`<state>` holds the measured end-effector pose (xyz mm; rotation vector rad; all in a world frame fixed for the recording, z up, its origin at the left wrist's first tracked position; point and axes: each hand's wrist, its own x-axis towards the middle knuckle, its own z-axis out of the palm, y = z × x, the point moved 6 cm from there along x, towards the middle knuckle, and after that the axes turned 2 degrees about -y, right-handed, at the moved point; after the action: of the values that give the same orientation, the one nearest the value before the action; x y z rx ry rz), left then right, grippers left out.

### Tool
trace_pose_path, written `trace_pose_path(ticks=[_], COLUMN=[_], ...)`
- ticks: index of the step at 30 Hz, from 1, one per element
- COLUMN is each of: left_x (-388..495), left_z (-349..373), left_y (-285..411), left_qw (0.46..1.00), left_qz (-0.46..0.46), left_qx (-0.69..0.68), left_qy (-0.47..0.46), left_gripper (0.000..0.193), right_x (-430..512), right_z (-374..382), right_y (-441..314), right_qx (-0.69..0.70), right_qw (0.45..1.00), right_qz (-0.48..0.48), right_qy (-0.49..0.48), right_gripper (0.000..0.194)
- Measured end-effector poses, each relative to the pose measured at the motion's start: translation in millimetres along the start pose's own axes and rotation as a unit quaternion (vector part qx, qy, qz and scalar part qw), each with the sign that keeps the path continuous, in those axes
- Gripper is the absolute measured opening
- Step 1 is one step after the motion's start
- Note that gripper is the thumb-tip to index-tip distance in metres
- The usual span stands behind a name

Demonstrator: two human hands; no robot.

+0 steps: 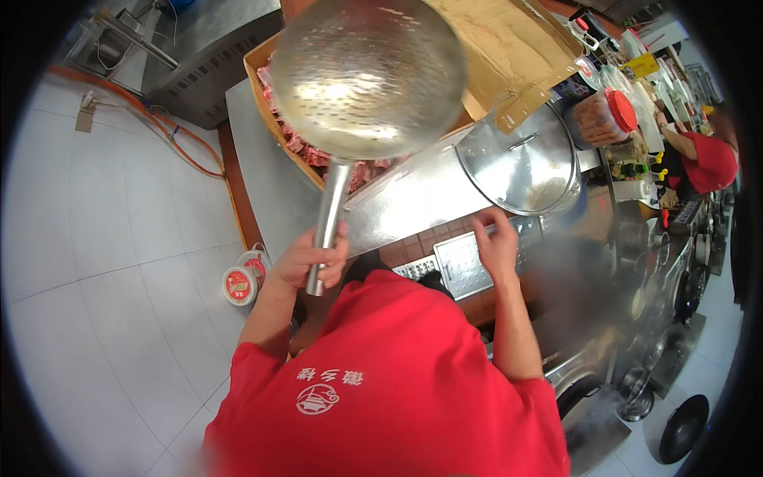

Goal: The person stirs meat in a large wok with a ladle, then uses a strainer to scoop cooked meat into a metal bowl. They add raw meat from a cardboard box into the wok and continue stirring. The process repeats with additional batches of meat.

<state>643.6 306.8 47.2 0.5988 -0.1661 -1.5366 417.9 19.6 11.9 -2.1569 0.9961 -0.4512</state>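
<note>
In my left hand (315, 256) is the tubular metal handle of a large perforated strainer (366, 89). Its round bowl covers much of an open cardboard box (506, 53). Pieces of raw red meat (307, 152) show past the bowl's lower and left edges; the rest of the contents is hidden. My right hand (498, 241) is off to the other side with nothing in it, its fingers loosely bent and slightly blurred. Just beyond that hand stands a wide metal pot with a lid (521, 161). Box and pot rest on a stainless steel counter (411, 197).
A red-lidded jar (605, 116) and bottles (638, 172) crowd the right side. Steam hangs over the stove area (578, 292). A co-worker in red (709, 158) stands far right. Lidded tubs (240, 286) and an orange hose (167, 128) are at left. Metal grating (468, 262) lies below.
</note>
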Motion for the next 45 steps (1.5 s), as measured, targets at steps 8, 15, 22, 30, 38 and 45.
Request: trace_pose_path(ticks=[8, 15, 22, 30, 38, 45], left_x=[-71.8, -68.5, -20.6, 1.9, -0.4, -15.6], left_z=[-40.7, -33.9, -27.6, -27.9, -32.4, -45.0], left_y=[15.8, -3.0, -6.4, 2.9, 7.3, 19.0], left_qw=[0.973, 0.959, 0.952, 0.947, 0.954, 0.962], left_qz=[0.155, 0.185, 0.171, 0.138, 0.118, 0.115], left_qx=[-0.008, -0.067, -0.07, -0.104, -0.094, -0.079], left_qy=[0.169, 0.203, 0.245, 0.272, 0.258, 0.233], left_gripper=[0.038, 0.038, 0.034, 0.028, 0.027, 0.027], right_x=[188.5, 214.4, 285.9, 318.5, 256.2, 204.9], right_z=[153.6, 227.6, 166.5, 113.7, 191.5, 218.0], right_y=[-144.2, -108.9, -94.3, -189.8, -112.3, -121.9], right_qx=[-0.228, -0.338, -0.325, -0.062, -0.297, -0.299], right_qw=[0.931, 0.821, 0.858, 0.929, 0.752, 0.712], right_qz=[-0.182, -0.159, -0.127, -0.209, -0.236, -0.224], right_qy=[-0.221, -0.431, -0.378, -0.298, -0.539, -0.595], right_gripper=[0.021, 0.029, 0.041, 0.044, 0.043, 0.036])
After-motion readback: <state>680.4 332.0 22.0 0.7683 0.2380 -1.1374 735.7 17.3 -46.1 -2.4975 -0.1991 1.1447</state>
